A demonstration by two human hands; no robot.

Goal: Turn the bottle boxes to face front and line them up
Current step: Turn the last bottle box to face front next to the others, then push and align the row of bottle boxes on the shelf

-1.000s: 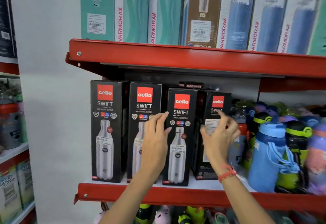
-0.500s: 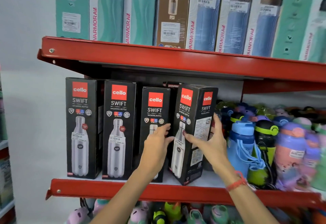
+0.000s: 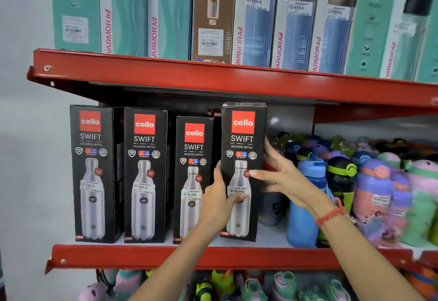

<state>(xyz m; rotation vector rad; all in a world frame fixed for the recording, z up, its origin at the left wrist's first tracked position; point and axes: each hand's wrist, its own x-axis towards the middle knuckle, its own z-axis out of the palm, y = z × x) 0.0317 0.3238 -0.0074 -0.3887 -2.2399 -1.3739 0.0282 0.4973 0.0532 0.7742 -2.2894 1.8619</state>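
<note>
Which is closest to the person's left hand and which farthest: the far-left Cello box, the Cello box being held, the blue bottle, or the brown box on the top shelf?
From the left hand, in the head view:
1. Held Cello box, touching it, just right.
2. Blue bottle, further right, beyond the right hand.
3. Far-left Cello box, at the row's left end.
4. Brown box, on the shelf above.

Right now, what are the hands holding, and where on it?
Both hands hold the rightmost black Cello Swift bottle box: left hand on its left edge, right hand on its right edge.
</note>
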